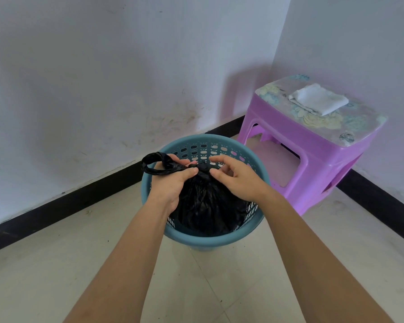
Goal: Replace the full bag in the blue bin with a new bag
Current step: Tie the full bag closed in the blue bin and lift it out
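**Black plastic knotted, bag not yet lifted**

Black plastic film was bunched into a knot [202, 169] at the top of the full bag [205, 206], and both hands met there. The left hand [173, 180] was closed around the twisted tail of the bag, whose loop [155, 163] stuck out past the fingers toward the bin's left rim. The right hand [237, 177] sat just beside the knot with its fingers spread and curled, thumb tip touching the knot but nothing clamped in it.

The bag itself stood inside the blue bin [210, 240], filling most of it and rising to about rim height.

The knot looked small and possibly only half tightened; if the tail slipped from the left hand, it could loosen and the mouth reopen. Thin film like this would likely stretch or tear at the neck if the bag were hauled up by the loop alone. The bin's perforated wall could catch the bulging plastic, and the light bin might rise with the bag unless held down.

On the purple stool [296, 145] to the right lay a folded white piece [317, 101], probably the new bag, near the stool's back edge.
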